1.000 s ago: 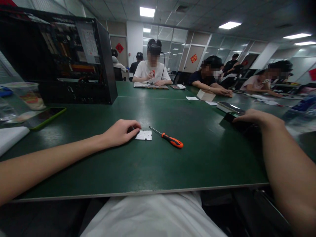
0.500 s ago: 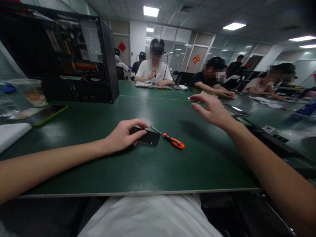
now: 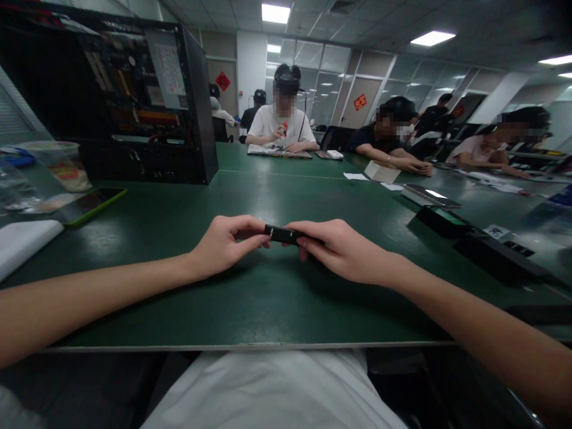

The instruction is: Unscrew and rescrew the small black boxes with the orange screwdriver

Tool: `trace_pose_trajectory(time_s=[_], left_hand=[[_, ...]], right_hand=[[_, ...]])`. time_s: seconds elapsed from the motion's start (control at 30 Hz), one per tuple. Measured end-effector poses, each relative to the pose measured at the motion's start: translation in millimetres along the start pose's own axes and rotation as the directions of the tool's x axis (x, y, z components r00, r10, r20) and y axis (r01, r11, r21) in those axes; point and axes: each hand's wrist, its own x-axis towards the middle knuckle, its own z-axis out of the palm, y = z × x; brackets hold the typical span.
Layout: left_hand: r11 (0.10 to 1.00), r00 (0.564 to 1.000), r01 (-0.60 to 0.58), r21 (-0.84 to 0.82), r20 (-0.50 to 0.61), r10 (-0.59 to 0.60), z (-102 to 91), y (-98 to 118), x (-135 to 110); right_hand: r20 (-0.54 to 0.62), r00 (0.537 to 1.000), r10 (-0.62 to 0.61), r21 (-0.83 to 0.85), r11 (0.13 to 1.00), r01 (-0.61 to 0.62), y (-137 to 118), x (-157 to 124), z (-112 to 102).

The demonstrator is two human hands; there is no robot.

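Both hands meet over the middle of the green table (image 3: 250, 316). Between them is a small black rectangular plate (image 3: 282, 235), turned so that a narrow face with light marks points toward me. My left hand (image 3: 226, 247) pinches its left end between thumb and fingers. From the other side, my right hand (image 3: 344, 250) is closed on the right end and covers much of it. The orange-and-black screwdriver does not show in this view.
At the left stands an open black computer case (image 3: 152, 101), with a phone in a green-edged case (image 3: 93, 205) and a plastic cup (image 3: 67, 167) nearby. Right of my hands lie black parts (image 3: 496, 256), a small box (image 3: 382, 171) and a grey device (image 3: 429, 196). Several people sit beyond.
My right hand has come down and left to the black plate and closed on it. My left hand has tilted the plate. The screwdriver that lay beside it is out of sight.
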Motion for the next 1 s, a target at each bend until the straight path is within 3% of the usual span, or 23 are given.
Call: trace_pose_trajectory(time_s=[0.1,0.27,0.37,0.47,0.53,0.63,0.7,0.8,0.9,1.0], left_hand=[[0.992,0.998,-0.056,0.110,-0.009,0.057,-1.8,-0.8,1.5],[0.941,0.977,-0.206,0.269,0.104,0.184,-2.7,2.4,-0.5],[0.946,0.980,-0.175,0.272,0.140,0.141,-1.6,3.8,0.5],[0.953,0.985,-0.151,0.264,0.127,0.121,-1.4,2.4,2.6],[0.953,0.984,-0.152,0.261,0.136,0.119,-2.1,0.6,3.4],[0.948,0.973,-0.180,0.262,0.189,0.133,-3.1,-1.8,3.4],[0.943,0.961,-0.211,0.258,0.229,0.153,-3.4,-2.6,2.9],[0.937,0.951,-0.244,0.250,0.253,0.180,-3.4,-3.0,2.7],[0.931,0.944,-0.265,0.252,0.263,0.198,-3.5,-2.8,3.4],[0.927,0.940,-0.277,0.253,0.271,0.207,-3.9,-2.5,4.0]], right_hand=[[0.045,0.997,0.059,0.128,0.990,-0.064,-2.2,-0.3,1.1],[0.091,0.987,0.130,0.260,0.954,-0.150,-5.6,0.6,8.9],[0.077,0.989,0.123,0.150,0.980,-0.134,6.6,0.8,-4.2],[-0.125,0.960,0.250,-0.118,0.957,-0.264,38.1,-4.6,-38.6],[-0.309,0.855,0.416,-0.320,0.801,-0.506,65.8,-16.2,-70.4],[-0.533,0.685,0.496,-0.384,0.580,-0.718,104.8,-49.1,-117.7],[-0.593,0.576,0.563,-0.389,0.425,-0.817,125.2,-77.3,-140.4],[-0.627,0.408,0.663,-0.370,0.208,-0.906,149.3,-115.4,-157.0],[-0.594,0.312,0.742,-0.359,0.102,-0.928,168.4,-137.8,-161.7],[-0.554,0.263,0.790,-0.355,0.061,-0.933,181.8,-146.9,-164.9]])
